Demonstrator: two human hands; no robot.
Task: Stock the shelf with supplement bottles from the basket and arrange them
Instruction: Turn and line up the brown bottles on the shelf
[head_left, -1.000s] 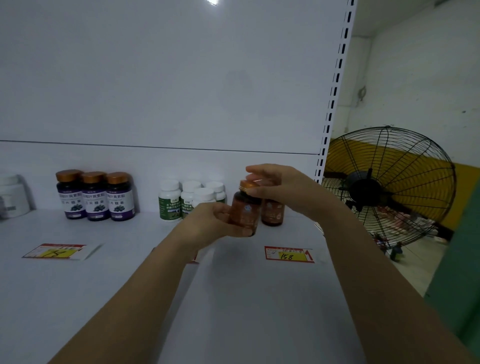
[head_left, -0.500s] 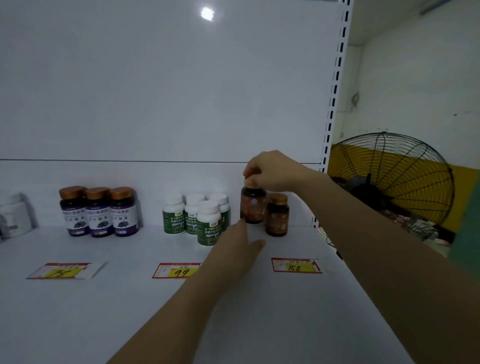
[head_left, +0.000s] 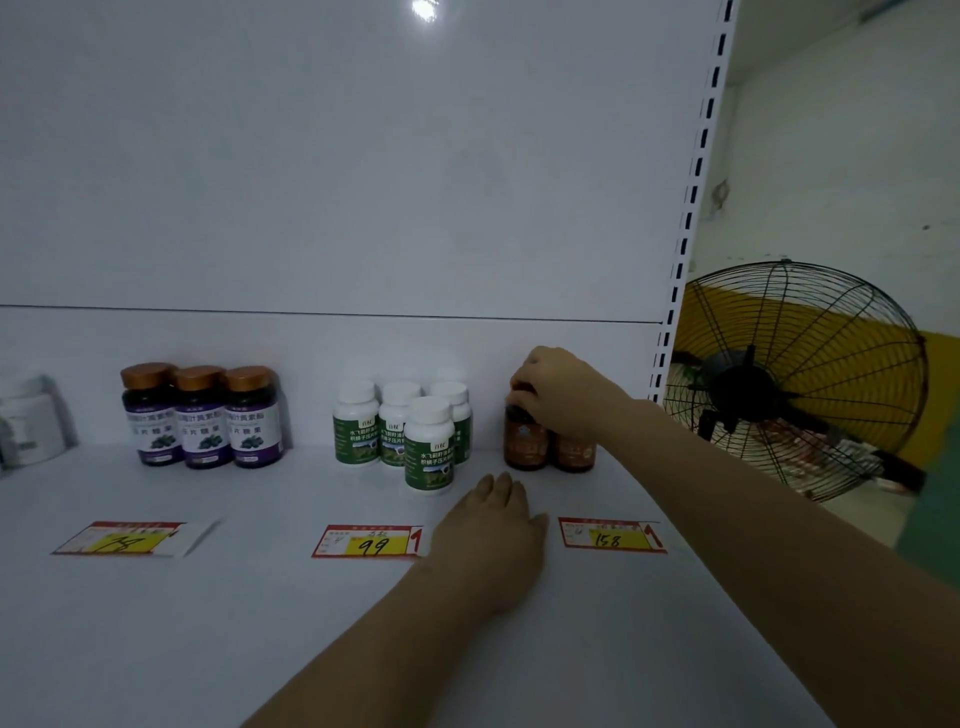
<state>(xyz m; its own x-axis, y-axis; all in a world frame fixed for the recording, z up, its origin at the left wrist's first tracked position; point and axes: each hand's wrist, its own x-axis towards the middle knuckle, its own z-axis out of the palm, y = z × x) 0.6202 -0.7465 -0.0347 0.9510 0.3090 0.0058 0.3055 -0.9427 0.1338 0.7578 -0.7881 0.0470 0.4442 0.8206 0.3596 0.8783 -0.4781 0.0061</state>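
My right hand (head_left: 563, 392) grips the cap of an amber bottle (head_left: 524, 441) that stands on the white shelf (head_left: 260, 623) at the back right. A second amber bottle (head_left: 574, 452) stands touching it on the right, partly hidden by my wrist. My left hand (head_left: 496, 535) lies flat and empty on the shelf in front of them, fingers straight. Left of the amber pair stand several white-capped green bottles (head_left: 428, 449). Further left are three purple bottles with gold caps (head_left: 202, 415).
Price tags lie along the shelf: 158 (head_left: 610, 535), 99 (head_left: 369, 543) and a third (head_left: 124, 538) at the left. A white tub (head_left: 28, 421) sits at the far left. A black-caged fan (head_left: 800, 379) stands beyond the shelf's slotted upright (head_left: 685, 218).
My right hand has set the amber bottle down beside the other one at the back. My left hand let go of it and dropped flat onto the shelf.
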